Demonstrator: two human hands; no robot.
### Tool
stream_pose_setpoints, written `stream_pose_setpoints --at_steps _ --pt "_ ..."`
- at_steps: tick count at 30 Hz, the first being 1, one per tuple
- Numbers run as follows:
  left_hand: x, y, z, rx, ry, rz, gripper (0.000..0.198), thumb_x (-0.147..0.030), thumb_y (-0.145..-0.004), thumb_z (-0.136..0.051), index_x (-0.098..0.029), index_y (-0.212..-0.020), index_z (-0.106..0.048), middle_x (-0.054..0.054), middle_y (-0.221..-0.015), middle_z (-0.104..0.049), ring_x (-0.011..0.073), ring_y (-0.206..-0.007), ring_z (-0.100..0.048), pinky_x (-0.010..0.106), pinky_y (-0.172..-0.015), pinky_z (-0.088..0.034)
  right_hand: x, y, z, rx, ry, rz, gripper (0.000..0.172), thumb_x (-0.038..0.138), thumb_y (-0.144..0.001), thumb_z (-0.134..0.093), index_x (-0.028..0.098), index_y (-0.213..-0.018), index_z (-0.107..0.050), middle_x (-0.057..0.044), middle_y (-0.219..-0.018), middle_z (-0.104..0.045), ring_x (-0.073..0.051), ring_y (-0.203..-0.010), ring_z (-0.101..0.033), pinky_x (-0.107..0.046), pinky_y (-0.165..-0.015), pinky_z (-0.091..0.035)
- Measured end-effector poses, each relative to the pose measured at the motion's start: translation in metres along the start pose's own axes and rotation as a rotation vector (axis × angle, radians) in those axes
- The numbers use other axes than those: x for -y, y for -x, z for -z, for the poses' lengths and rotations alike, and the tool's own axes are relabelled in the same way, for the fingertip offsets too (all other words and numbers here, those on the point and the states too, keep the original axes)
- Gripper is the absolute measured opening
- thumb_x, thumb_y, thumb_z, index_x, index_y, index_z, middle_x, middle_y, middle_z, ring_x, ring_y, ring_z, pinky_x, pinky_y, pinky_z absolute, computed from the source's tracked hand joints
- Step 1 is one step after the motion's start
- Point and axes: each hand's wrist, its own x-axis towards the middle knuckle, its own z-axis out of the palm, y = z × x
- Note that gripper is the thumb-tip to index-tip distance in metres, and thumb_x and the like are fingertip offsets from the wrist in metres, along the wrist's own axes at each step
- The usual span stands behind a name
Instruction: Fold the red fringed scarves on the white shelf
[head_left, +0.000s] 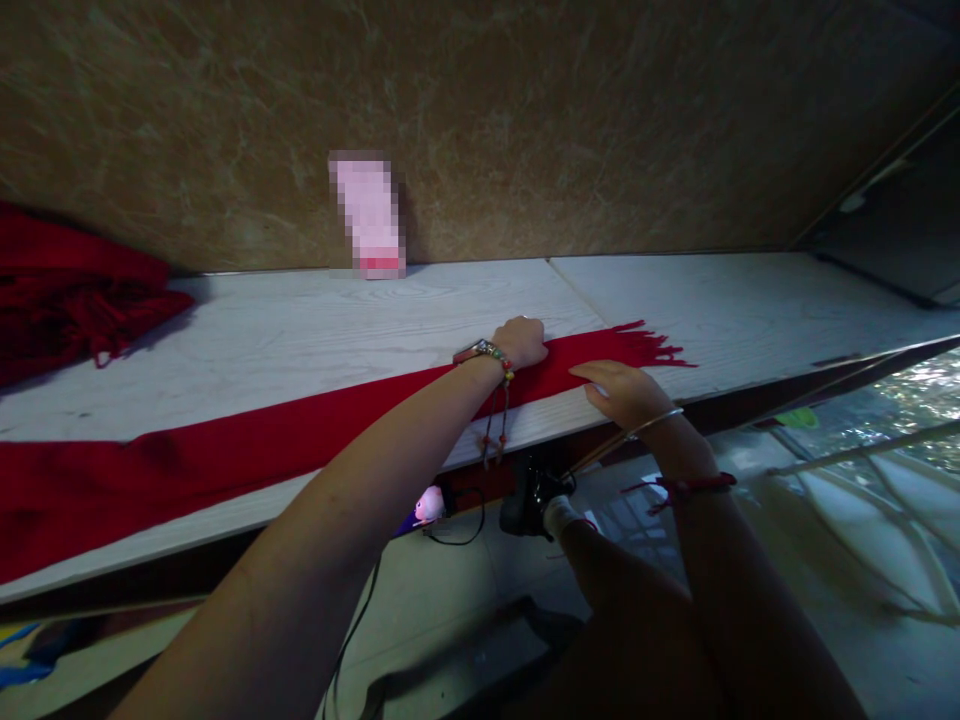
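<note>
Head view: left hand (pixel 521 342) with fingers curled on the red scarf (pixel 285 440), any grip on the cloth indiscernible; right hand (pixel 622 390), fingers extended, thumb apart, at its near edge. The scarf lies lengthwise along a white counter (pixel 450 300), fringe rightward.

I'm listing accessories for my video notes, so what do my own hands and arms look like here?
No sleeves or gloves show. Near the left hand, the wrist has a bracelet with green, yellow and red beads and dangling cords, beside a band I can't identify. Near the right hand are a thin pale bangle and, farther up, a red cord with loose ends.
</note>
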Motion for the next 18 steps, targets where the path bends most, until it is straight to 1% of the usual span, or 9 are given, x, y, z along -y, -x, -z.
stream_pose_setpoints --at_steps 4,9,13,18 --pt "-0.004 -0.004 0.002 0.016 0.042 0.007 0.032 -0.022 -0.083 -0.052 -0.012 -0.111 -0.064 0.013 -0.114 -0.066 0.0210 -0.105 -0.061 0.025 -0.087 -0.048 0.003 -0.001 0.002 0.021 0.007 -0.003 0.039 0.009 -0.076 -0.045 0.015 -0.106 -0.069 -0.009 -0.106 -0.071 -0.022 -0.096 -0.065 -0.034 -0.087 -0.052" --pt "-0.006 -0.006 0.001 0.029 0.071 0.013 0.035 -0.023 -0.084 -0.051 -0.013 -0.116 -0.061 0.010 -0.119 -0.063 0.0191 -0.108 -0.059 0.022 -0.089 -0.046 0.009 0.000 0.003 -0.004 0.005 0.029 0.039 0.008 -0.077 -0.045 0.012 -0.108 -0.067 -0.010 -0.106 -0.071 -0.021 -0.096 -0.066 -0.034 -0.085 -0.053" --pt "-0.002 -0.007 0.000 0.029 0.083 0.033 0.034 -0.026 -0.084 -0.052 -0.015 -0.115 -0.062 0.009 -0.119 -0.064 0.0183 -0.109 -0.059 0.022 -0.090 -0.046 0.015 0.000 0.005 -0.019 0.000 0.086 0.035 0.010 -0.079 -0.048 0.017 -0.106 -0.069 -0.007 -0.103 -0.072 -0.020 -0.094 -0.067 -0.034 -0.082 -0.054" --pt "0.003 -0.009 0.001 0.035 0.099 0.028 0.031 -0.027 -0.084 -0.054 -0.017 -0.112 -0.064 0.008 -0.117 -0.065 0.0177 -0.108 -0.060 0.021 -0.088 -0.046 0.014 -0.006 0.004 0.026 0.034 0.161 0.037 0.008 -0.079 -0.046 0.016 -0.106 -0.068 -0.008 -0.102 -0.072 -0.019 -0.093 -0.067 -0.034 -0.083 -0.054"
